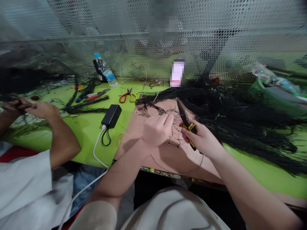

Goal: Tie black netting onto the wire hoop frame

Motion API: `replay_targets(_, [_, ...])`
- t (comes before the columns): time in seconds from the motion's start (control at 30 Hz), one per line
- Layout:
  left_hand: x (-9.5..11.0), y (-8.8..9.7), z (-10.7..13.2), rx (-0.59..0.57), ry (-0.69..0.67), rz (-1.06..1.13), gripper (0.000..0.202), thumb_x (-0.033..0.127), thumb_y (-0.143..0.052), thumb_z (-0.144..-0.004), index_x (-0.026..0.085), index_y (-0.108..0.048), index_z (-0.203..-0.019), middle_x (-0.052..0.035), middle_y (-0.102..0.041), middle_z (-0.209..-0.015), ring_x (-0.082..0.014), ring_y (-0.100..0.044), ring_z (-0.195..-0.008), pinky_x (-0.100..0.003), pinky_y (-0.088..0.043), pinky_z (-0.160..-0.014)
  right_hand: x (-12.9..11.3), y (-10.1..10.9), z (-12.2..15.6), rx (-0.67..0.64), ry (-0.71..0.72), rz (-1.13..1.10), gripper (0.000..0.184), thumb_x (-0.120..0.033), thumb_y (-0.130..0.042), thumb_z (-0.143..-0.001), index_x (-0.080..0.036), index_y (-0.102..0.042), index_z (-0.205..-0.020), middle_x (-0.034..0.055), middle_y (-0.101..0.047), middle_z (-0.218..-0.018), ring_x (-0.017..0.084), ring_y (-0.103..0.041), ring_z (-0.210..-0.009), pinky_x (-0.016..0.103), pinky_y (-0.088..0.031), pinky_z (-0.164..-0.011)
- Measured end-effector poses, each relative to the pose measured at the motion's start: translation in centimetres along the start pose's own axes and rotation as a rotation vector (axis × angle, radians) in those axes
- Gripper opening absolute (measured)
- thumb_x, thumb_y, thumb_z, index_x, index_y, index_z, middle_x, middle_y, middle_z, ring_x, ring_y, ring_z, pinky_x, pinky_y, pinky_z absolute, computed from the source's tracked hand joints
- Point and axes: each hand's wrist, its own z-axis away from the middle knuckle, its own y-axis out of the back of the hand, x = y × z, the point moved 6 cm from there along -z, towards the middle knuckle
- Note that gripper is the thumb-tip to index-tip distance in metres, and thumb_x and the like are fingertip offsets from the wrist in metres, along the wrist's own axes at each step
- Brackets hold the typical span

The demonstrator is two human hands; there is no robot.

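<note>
My left hand is closed, with fingers pinched together at the black cords, over a pinkish-brown board. Loose black netting spreads out between my hands, its thin strands knotted into a mesh. My right hand is wrapped around a pointed metal hand tool with yellow-and-black handles. Its dark tip points up and away; I cannot tell whether it is pliers or snips. The tool stays apart from my left hand. A thin grey cord curves along the board's near edge.
Thick black strand bundles cover the right side. Scissors, pliers, a water bottle and a black power box lie or stand left. A phone leans behind. A co-worker's hands work at far left.
</note>
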Motion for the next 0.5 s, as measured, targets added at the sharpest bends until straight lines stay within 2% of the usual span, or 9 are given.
replay_targets(0.13, [3.0,0.1,0.3,-0.094,-0.075,-0.131,0.019,0.012,-0.048,-0.096,0.011,-0.067,-0.091,-0.0033,-0.060,-0.065,-0.0149,-0.057,-0.057,-0.033,-0.034,-0.051,0.6,-0.3,-0.2,0.072,-0.033,-0.054,0.024,-0.040,-0.058,-0.089,-0.018,-0.059,-0.099,-0.0038,-0.053,-0.061,0.014,-0.048,-0.053,0.027,-0.040,-0.051])
replay_targets(0.23, [4.1,0.4,0.3,-0.114,-0.096,-0.150,0.020,0.011,-0.047,-0.095,0.009,-0.066,-0.089,-0.0037,-0.058,-0.064,-0.0157,-0.058,-0.058,-0.032,-0.035,-0.051,0.6,-0.2,-0.3,0.095,-0.017,-0.011,0.030,-0.038,-0.057,-0.088,-0.016,-0.062,-0.108,-0.0025,-0.055,-0.062,0.015,-0.049,-0.056,0.027,-0.042,-0.053])
replay_targets(0.37, [3.3,0.2,0.3,-0.129,-0.039,-0.099,0.018,0.012,-0.049,-0.095,0.012,-0.066,-0.087,-0.0036,-0.059,-0.064,-0.0164,-0.058,-0.060,-0.033,-0.034,-0.052,0.6,0.2,-0.3,0.142,0.017,0.118,0.031,-0.036,-0.056,-0.088,-0.016,-0.063,-0.110,0.0022,-0.061,-0.071,0.017,-0.053,-0.062,0.029,-0.044,-0.057])
replay_targets(0.5, [1.9,-0.1,-0.1,-0.135,0.035,-0.014,0.016,0.014,-0.054,-0.094,0.017,-0.067,-0.103,-0.0035,-0.070,-0.080,-0.0160,-0.062,-0.065,-0.033,-0.037,-0.057,0.7,0.7,-0.1,0.192,0.031,0.224,0.029,-0.032,-0.053,-0.089,-0.016,-0.063,-0.111,0.0060,-0.066,-0.079,0.019,-0.057,-0.067,0.030,-0.045,-0.061])
